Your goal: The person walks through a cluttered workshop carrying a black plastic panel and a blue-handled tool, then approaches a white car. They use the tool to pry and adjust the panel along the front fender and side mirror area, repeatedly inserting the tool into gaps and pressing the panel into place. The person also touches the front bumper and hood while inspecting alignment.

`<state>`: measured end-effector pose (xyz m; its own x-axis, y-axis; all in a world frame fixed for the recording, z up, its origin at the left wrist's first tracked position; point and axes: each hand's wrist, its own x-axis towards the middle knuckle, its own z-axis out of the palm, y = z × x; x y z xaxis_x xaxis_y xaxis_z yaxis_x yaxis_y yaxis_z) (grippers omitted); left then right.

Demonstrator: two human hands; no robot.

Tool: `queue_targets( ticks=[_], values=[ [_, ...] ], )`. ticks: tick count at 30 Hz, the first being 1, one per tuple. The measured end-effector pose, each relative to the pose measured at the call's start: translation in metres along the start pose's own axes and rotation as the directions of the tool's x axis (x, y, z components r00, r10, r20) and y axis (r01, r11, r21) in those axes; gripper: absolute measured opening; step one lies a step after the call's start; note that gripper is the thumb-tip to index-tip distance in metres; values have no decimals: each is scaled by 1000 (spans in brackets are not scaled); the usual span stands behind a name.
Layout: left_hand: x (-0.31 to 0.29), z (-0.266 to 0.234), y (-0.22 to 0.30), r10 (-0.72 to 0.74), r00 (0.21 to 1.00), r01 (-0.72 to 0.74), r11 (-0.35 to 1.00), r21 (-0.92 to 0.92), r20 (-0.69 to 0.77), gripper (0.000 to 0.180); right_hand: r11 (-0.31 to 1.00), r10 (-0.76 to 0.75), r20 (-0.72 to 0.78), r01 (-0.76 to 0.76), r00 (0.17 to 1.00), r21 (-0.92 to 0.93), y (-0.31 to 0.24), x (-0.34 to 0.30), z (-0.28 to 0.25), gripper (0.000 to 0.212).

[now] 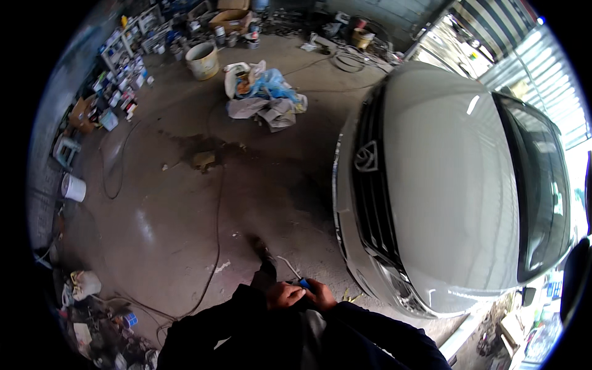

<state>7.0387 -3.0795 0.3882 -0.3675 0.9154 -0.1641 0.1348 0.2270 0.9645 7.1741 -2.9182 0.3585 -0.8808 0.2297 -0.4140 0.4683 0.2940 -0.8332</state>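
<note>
In front of my body, low in the picture, both hands are close together. My right hand is closed around a tool with a blue handle and a thin, pale, slightly curved shaft. The shaft points away from me and to the left; I cannot make out its exact kind. My left hand is curled just beside it, fingers bent in, and whatever it may hold is hidden. Beyond my hands a dark shoe shows on the floor. To the right stands a light grey car, its dark grille facing left.
A dark hose runs along the concrete floor left of my feet. Ahead lie crumpled paper and blue plastic and a large dirty bucket. Cans and boxes line the left wall, with a white bucket nearer. Coiled cable lies at the back.
</note>
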Motion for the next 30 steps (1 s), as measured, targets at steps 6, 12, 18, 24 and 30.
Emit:
queue_targets(
  ticks=[6, 12, 18, 24, 30],
  values=[
    [31, -84, -4, 74, 994, -71, 997, 40, -83, 31, 990, 141, 61, -139, 988, -40, -33, 135, 25, 41],
    [95, -172, -111, -340, 898, 403, 889, 216, -278, 38, 923, 334, -78, -342, 939, -175, -22, 244, 3, 43],
    [16, -258, -318, -606, 678, 734, 589, 338, -417, 41, 814, 580, 194, -571, 791, -106, -40, 328, -35, 45],
    [82, -328, -336, -805, 567, 443, 478, 758, 177, 38, 915, 318, 123, -270, 940, -301, -24, 439, -79, 49],
    [250, -398, -368, -860, 509, 810, 462, 360, -42, 28, 867, 493, 153, -469, 857, -167, -57, 572, -170, 43]
  ],
)
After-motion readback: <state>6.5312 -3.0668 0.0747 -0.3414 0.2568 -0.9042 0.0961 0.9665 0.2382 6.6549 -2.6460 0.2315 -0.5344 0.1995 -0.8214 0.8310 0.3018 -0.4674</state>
